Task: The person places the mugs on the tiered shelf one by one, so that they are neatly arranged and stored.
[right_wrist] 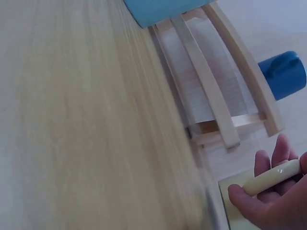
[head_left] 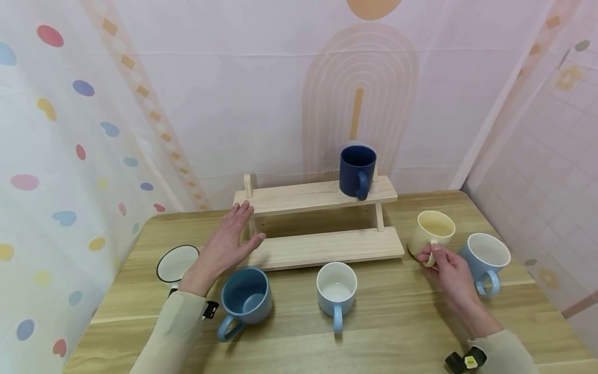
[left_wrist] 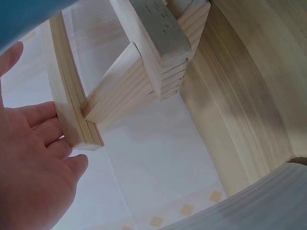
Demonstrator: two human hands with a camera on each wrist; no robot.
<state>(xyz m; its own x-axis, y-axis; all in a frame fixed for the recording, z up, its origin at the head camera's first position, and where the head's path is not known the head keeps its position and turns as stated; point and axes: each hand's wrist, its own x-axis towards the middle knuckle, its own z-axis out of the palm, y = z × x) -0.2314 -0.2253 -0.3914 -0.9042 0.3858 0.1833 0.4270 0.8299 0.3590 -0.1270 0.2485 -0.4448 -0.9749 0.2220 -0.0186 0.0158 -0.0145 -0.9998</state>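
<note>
My left hand (head_left: 230, 240) lies open against the left end of a two-tier wooden rack (head_left: 322, 248), fingers touching the upper shelf and thumb near the lower one; the left wrist view shows those fingers (left_wrist: 45, 129) on the shelf's edge (left_wrist: 72, 110). My right hand (head_left: 446, 267) pinches the handle of a cream mug (head_left: 432, 232) standing right of the rack. The right wrist view shows the cream handle (right_wrist: 271, 177) between thumb and fingers. A dark blue mug (head_left: 357, 170) stands on the upper shelf.
On the wooden table (head_left: 397, 332) stand a blue mug (head_left: 245, 298) under my left wrist, a pale blue mug (head_left: 336, 291) in front of the rack, a light blue mug (head_left: 486, 259) at the right, and a white black-rimmed cup (head_left: 177, 263) at the left. Patterned curtains close in behind.
</note>
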